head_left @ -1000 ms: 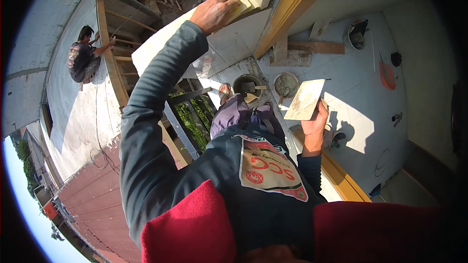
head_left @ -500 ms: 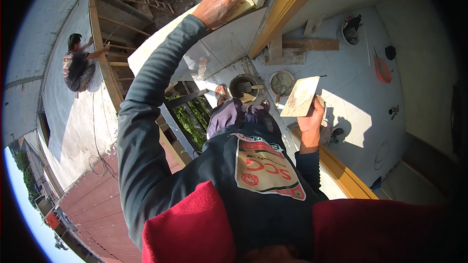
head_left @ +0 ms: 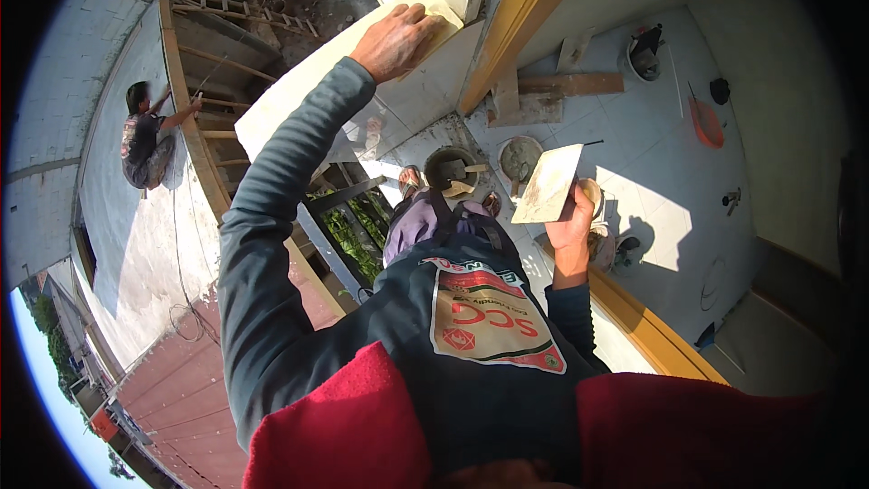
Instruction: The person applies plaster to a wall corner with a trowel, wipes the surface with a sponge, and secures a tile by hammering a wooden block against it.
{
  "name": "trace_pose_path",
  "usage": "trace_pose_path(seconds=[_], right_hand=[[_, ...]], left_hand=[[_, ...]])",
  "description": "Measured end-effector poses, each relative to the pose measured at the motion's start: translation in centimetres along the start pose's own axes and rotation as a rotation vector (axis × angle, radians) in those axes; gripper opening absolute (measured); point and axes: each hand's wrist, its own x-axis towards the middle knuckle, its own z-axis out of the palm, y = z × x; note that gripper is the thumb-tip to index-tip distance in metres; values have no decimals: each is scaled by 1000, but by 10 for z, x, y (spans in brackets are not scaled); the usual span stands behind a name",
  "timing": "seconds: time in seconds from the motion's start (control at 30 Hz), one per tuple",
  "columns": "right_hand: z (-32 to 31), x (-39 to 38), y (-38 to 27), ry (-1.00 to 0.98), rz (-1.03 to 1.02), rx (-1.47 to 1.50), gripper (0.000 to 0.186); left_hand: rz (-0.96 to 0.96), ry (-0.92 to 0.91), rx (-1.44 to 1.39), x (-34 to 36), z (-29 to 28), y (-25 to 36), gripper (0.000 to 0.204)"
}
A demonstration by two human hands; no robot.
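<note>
While a pale flat board tilts in mid-air right of the trouser legs, we see the right hand holding it at its right edge, fingers half curled and partly hidden behind it. Its upper face carries a thin beige smear. Up and to the left, we find the left hand palm down, fingers bent and close together, over a yellowish flat piece on the far end of a pale ledge; the fingers hide their own undersides, so we cannot tell whether they pinch that piece or only press on it. Just beyond it, a yellow-orange frame runs up toward the top. Below the ledge, near the 2 sandaled feet, we notice a dark bucket with a trowel inside, and just to its right a lighter tub of grey mix. Farther right, on the tiled floor, we make out brown and grey planks, 1 more bucket and an orange-red scoop-shaped thing. Well apart, at far left, 1 other person crouches on a sunlit slab, arms reaching to a long wooden edge.
</note>
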Motion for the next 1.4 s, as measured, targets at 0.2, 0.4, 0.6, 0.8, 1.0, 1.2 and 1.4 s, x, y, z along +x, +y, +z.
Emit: trace_pose_path(seconds=[0.2,0.4,0.6,0.8,1.0,1.2,1.4], right_hand=[[1,-3,-5,118,-59,-96,44],[-2,1,-8,56,-58,-109,46],[-9,5,-10,70,-44,-58,44],[-10,8,-8,25,-20,-46,45],[-8,13,-11,-64,-17,-11,40],[-8,17,-12,-20,-34,9,39],[-11,13,-14,50,-84,-19,44]], left_hand=[[-86,4,19,9,10,2,32],[-257,-82,111,15,-1,-9,29],[-68,-61,-18,3,-12,-3,32],[-83,-6,-41,7,-16,10,30],[-189,-17,48,15,-13,2,27],[-202,-11,-33,6,-37,7,24],[-825,432,-958,-6,-29,38,33]])
